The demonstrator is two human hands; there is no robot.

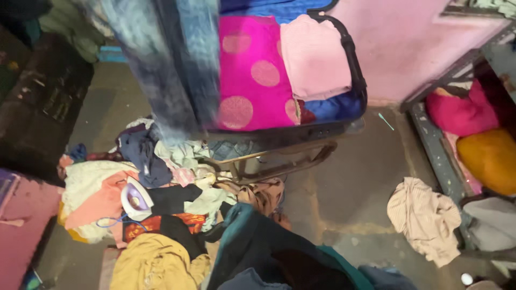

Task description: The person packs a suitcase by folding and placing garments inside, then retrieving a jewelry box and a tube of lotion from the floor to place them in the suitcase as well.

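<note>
Hands out of sight here; their grip can't be told. Blurred blue denim garment hangs across an open suitcase with pink folded cloth inside; clothes pile and iron below.

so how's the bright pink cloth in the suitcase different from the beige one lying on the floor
The bright pink cloth lies flat and folded inside the open suitcase; the beige cloth sits crumpled in a heap on the bare floor. The pink one is vivid, with large paler round spots; the beige one is dull, with faint stripes. The pink one has other folded cloths beside it; the beige one lies alone. Both are fabric items, and no hand touches either.
</note>
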